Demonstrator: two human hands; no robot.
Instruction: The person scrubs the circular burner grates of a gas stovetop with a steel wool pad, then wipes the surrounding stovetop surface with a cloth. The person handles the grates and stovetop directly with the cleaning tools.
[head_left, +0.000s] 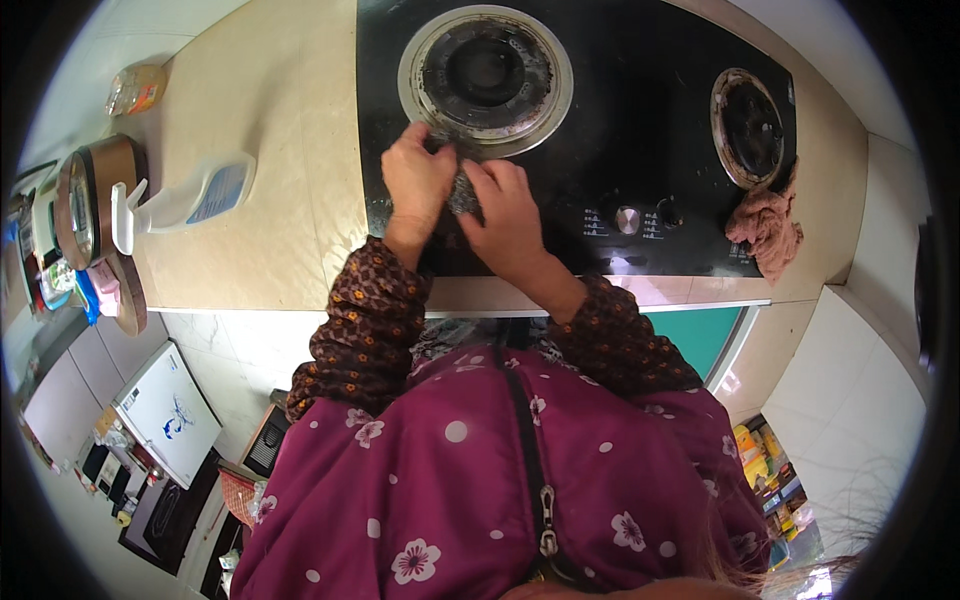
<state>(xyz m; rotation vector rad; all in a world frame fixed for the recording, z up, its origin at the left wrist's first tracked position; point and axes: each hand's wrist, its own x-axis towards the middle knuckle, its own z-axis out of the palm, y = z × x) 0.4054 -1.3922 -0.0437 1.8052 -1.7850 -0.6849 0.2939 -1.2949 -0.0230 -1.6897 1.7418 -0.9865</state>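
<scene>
My left hand (421, 174) and my right hand (504, 204) meet at the front rim of the left gas burner (486, 73). Between them is a dark grey steel-wool scourer (463, 193), gripped by the fingers of both hands. Part of the scourer reaches up behind the left fingers, close to the burner's metal ring. Under my hands lies the black glass cooktop (600, 97), with a round control knob (628, 220) to the right. The burner ring shows brown stains.
A spray bottle (187, 199) lies on the beige tiled counter (300, 135) at left. Behind it stand a brown appliance (94, 199) and a jar (137, 90). A pinkish-brown cloth (766, 225) is bunched at the cooktop's right corner, below the right burner (748, 127).
</scene>
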